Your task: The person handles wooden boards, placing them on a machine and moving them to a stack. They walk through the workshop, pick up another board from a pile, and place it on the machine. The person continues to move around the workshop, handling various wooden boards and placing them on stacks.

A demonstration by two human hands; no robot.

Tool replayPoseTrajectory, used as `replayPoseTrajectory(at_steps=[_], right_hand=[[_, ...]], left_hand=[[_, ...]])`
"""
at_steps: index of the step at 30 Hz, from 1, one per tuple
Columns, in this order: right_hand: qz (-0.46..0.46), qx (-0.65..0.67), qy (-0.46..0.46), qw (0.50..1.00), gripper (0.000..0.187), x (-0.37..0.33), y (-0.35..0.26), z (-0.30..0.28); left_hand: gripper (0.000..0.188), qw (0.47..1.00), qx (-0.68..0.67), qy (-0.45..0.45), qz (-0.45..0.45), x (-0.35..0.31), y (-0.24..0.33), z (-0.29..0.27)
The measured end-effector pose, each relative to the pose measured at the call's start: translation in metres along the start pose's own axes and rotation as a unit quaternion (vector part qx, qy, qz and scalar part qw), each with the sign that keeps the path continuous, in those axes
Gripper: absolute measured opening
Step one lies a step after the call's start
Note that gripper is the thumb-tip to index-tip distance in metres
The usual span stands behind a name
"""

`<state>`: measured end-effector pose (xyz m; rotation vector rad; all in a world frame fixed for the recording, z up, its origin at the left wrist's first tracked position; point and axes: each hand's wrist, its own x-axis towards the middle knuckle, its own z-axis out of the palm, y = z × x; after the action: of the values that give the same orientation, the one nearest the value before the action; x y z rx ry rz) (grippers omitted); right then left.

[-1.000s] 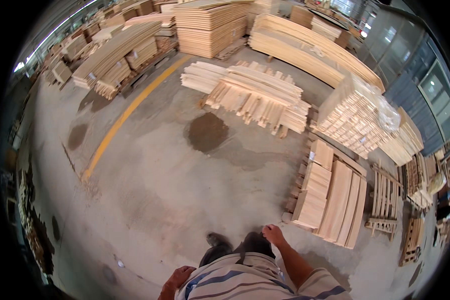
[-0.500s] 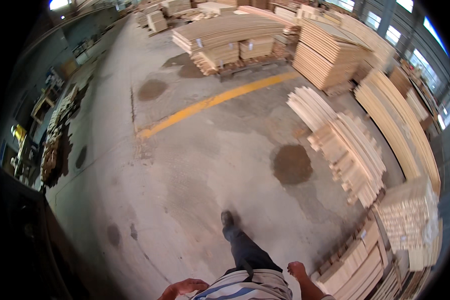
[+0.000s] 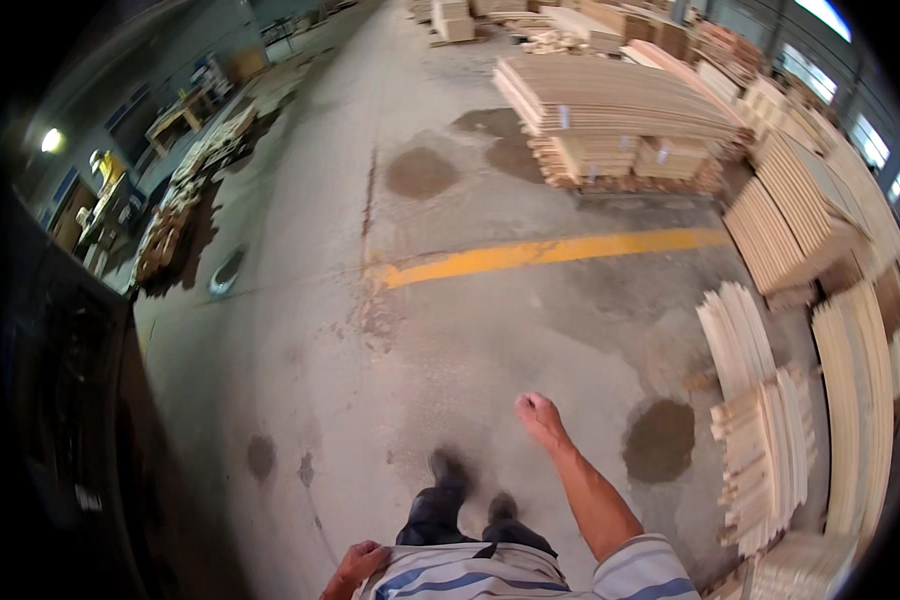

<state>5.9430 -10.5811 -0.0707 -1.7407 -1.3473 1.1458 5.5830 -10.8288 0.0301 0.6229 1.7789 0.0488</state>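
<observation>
My right hand (image 3: pixel 538 416) swings out in front of me over the concrete floor (image 3: pixel 450 360), its fingers curled in and nothing seen in them. Beside my waist, low in the view, is my left hand (image 3: pixel 362 564); its fingers look loosely curled, with nothing visible in the grip. Neither hand touches any of the timber. My two dark-shod feet are below, the left shoe (image 3: pixel 450 468) blurred by motion.
A yellow line (image 3: pixel 560 250) crosses the floor ahead. Stacked boards (image 3: pixel 630 95) stand beyond it, with more board piles (image 3: pixel 765 460) along the right. Dark stains (image 3: pixel 658 440) mark the floor. At the far left, a person in yellow (image 3: pixel 110 170) is near a row of wood pieces (image 3: pixel 185 205).
My right hand has swung forward from beside my waist. The view has turned left, so the stacks and yellow line sit further right. Both feet now show, where one did before.
</observation>
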Motion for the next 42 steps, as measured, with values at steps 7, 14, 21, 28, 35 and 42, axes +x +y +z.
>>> replayPoseTrajectory(at_steps=[7,14,21,28,35,42], right_hand=[[0.051,-0.159,-0.062,0.984,0.031,0.113,-0.023,0.058],[0.194,-0.224,-0.142,0.944,0.018,0.105,0.038,0.047],[-0.008,-0.352,-0.276,0.894,0.02,0.247,0.009,0.145],[0.138,-0.012,-0.11,0.984,0.014,0.627,-0.2,0.315],[-0.071,0.022,-0.149,0.986,0.021,0.882,-0.472,0.437],[0.109,-0.155,-0.063,0.98,0.027,0.944,-0.422,0.453]], left_hand=[[0.038,0.985,0.051,-0.109,0.122,0.141,0.092,-0.113],[0.039,0.968,-0.009,-0.118,0.222,0.233,0.269,-0.259],[0.037,0.969,-0.132,-0.002,0.208,0.351,0.38,-0.391],[0.031,0.966,-0.214,0.12,0.08,0.419,0.413,-0.549],[0.026,0.892,-0.422,0.148,-0.062,0.502,0.451,-0.643],[0.026,0.936,-0.346,0.06,-0.006,0.675,0.621,-0.827]])
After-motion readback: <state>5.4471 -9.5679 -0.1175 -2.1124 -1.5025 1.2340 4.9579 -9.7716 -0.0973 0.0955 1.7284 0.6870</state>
